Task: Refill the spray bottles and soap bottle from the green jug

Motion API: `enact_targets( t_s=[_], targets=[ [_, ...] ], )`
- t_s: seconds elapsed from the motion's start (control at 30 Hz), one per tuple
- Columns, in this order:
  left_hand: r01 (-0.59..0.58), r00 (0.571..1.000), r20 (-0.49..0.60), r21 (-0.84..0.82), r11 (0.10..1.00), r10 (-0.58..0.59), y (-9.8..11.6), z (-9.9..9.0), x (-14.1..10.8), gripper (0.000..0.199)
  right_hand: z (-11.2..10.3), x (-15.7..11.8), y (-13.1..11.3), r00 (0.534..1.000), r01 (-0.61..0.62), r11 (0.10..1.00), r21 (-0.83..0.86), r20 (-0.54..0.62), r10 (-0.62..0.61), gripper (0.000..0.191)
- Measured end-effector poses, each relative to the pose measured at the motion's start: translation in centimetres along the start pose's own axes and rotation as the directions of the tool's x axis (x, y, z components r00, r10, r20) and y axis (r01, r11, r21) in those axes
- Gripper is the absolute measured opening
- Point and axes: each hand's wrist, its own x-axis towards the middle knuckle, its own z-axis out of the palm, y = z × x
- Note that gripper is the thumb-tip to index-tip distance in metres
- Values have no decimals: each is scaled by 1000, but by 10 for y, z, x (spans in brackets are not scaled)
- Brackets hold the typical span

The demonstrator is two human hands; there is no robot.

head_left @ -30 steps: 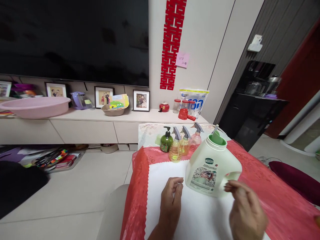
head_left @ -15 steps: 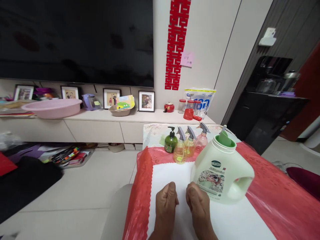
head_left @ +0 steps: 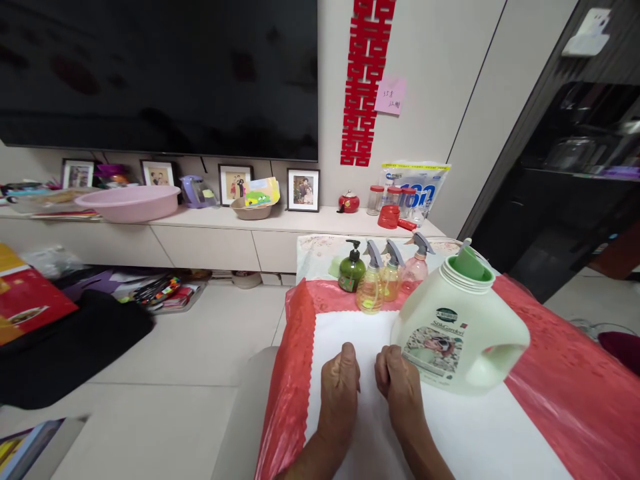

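Both hands are above a white sheet, closed into fists with thumbs on top and a gap between them. Nothing shows in my left hand (head_left: 340, 387). My right hand (head_left: 399, 383) is just in front of a big pale green jug (head_left: 463, 327) with a handle hole and a printed label; whether they touch I cannot tell. A green scoop or cup (head_left: 469, 265) sits in the jug's open mouth. Behind the sheet stand a dark green pump bottle (head_left: 351, 270), two yellow spray bottles (head_left: 371, 291) and a pink spray bottle (head_left: 415, 270).
The white sheet (head_left: 350, 328) lies on a red plastic table cover (head_left: 565, 353). A long cabinet (head_left: 210, 243) behind holds a pink basin (head_left: 130, 203), photo frames, red-lidded jars and a plastic bag (head_left: 417, 187). A black bag (head_left: 85, 353) lies on the floor at left.
The view has turned slightly left, so the table, bottles and jug appear farther right and a little higher. Both hands stay closed in much the same pose.
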Motion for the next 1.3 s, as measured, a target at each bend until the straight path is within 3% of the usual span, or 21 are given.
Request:
enact_targets(
  t_s=[0.37, 1.3],
  targets=[
    [12, 1000, -2, 6, 1000, -12, 1, 0, 0, 66, -4, 6, 13, 1000, -8, 1000, -11, -8, 8, 68],
    [52, 998, 42, 8, 999, -52, 2, 2, -3, 65, -3, 5, 17, 1000, -21, 999, -48, -14, 20, 68]
  ],
)
